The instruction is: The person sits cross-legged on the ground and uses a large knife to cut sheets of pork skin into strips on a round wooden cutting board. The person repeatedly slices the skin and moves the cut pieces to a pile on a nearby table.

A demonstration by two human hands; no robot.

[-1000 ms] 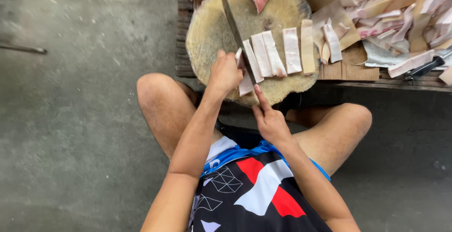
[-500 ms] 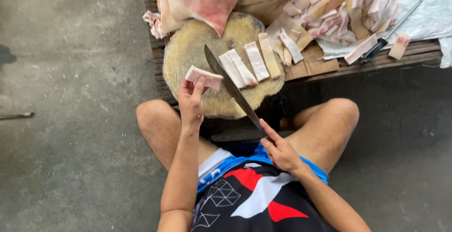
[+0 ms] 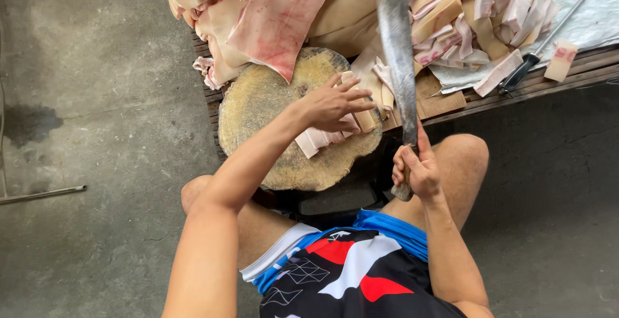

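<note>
Atop the round chopping block (image 3: 271, 118), left hand (image 3: 332, 105) now presses spread fingers on cut strips (image 3: 319, 139); right hand (image 3: 416, 169), fisted, has raised the long knife (image 3: 396, 53) toward twelve o'clock.

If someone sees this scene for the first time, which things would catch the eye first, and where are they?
Most striking is the long knife, raised upright in the right hand at centre right. Next comes the left hand, spread over pale meat strips on the round wooden chopping block in the middle. Behind the block, a big pile of pink and cream meat slabs fills the top of the view.
</note>
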